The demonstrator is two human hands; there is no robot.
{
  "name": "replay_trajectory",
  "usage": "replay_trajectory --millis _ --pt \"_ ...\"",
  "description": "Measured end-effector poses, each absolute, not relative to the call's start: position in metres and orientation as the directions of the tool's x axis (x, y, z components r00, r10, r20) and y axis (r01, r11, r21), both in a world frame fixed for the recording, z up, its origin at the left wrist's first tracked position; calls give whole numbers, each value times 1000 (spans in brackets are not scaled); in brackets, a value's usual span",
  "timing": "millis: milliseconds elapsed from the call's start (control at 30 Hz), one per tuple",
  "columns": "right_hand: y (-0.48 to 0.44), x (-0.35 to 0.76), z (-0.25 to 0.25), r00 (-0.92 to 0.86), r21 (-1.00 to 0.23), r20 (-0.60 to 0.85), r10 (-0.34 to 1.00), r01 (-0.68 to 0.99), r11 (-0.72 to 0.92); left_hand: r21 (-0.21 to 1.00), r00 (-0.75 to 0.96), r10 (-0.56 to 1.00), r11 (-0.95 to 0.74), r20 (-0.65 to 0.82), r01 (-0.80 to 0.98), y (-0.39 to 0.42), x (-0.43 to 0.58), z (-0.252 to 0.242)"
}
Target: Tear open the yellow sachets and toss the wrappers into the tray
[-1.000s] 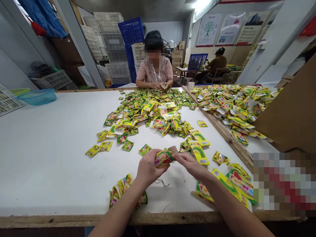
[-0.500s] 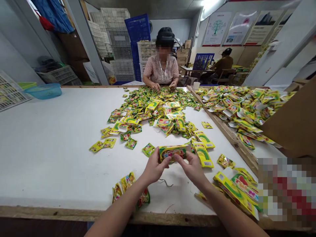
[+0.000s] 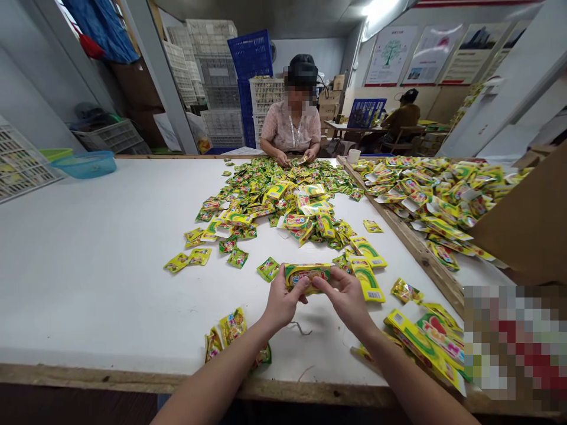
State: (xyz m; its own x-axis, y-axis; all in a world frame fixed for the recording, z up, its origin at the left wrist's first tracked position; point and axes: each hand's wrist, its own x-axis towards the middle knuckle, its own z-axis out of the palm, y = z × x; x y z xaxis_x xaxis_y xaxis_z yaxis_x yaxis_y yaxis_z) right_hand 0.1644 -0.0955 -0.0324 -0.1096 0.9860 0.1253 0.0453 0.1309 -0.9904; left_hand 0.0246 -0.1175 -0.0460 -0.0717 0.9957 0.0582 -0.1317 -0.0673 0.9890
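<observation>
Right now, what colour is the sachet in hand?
Yellow foil sachet, green edge, red lettering; head view.

Left hand [image 3: 281, 304] has room toward the bench's [image 3: 88, 265] left edge; sachets [image 3: 425, 342] crowd the front right corner; pile [image 3: 274, 200] blocks the far edge.

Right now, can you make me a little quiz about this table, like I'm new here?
1. True or false: the left hand and the right hand both hold the yellow packet.
2. What colour is the tub past the far left corner of the table? A red, B blue, C white.
3. Besides the person across the table, how many more people can you see?

Key: 1 true; 2 B; 3 one, sitting far back.
</observation>
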Motion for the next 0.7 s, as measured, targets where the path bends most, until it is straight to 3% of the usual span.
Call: replay_trajectory --millis 67,100,200,267,333,367,400,467,533,600,700 --pt "-93 169 -37 69 -975 177 982 149 165 992 -81 996 -57 48 -117 -118 26 -47" --pt "-91 172 -39 66 -977 136 988 174 123 997 -35 999 -34 32 -74 -119 25 -48" --pt "-74 188 -39 -285 -974 -146 947 211 -86 968 160 987 -46 6 248 -118 13 -47" --pt "-54 208 -26 -363 -960 -212 907 252 -124 861 160 985 -133 61 492 -115 1 -43" --pt "-28 235 -1 -65 -964 -73 995 262 -53 758 56 985 -163 165 631 -111 -11 -37" --pt "-15 250 13 211 -968 75 975 251 21 726 3 981 -147 196 672 -109 -16 -35" --pt "-4 265 28 503 -960 222 836 264 96 692 -40 977 -119 209 712 -107 -20 -33" --pt "11 287 49 688 -940 328 648 308 148 576 -90 979 -33 184 817 -104 -24 -32" --pt "15 295 54 696 -918 384 607 359 169 393 -118 988 69 103 917 -102 -22 -36" --pt "10 287 42 577 -878 449 682 427 217 239 -136 991 130 13 962 -101 -18 -42" --pt "3 259 14 303 -786 526 794 529 319 148 -125 991 131 -47 980 -98 -14 -49"
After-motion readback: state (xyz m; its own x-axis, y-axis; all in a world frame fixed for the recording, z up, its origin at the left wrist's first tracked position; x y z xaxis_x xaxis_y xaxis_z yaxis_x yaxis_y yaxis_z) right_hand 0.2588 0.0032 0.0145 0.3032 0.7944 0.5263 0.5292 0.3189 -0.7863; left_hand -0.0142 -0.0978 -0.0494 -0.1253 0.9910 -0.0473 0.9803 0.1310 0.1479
